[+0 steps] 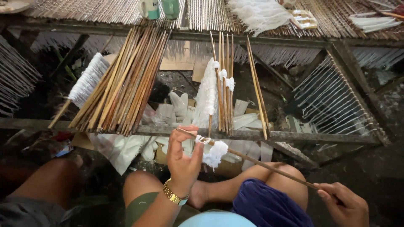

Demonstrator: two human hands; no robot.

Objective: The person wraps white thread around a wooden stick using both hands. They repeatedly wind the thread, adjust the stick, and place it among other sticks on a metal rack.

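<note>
My left hand (183, 159) pinches the upper end of a long thin bamboo stick (261, 163). A wad of white noodle-like strands (214, 153) is wrapped around that stick just right of my fingers. My right hand (345, 204), at the lower right, grips the stick's other end. The stick slants across my bare knees. A gold watch sits on my left wrist.
A wooden rack rail (294, 136) crosses in front of me. A bundle of bare sticks (126, 80) leans on it at left, one wound with white strands (88, 80). A few wrapped sticks (221, 84) lean at centre. Woven drying mats (97, 10) lie beyond.
</note>
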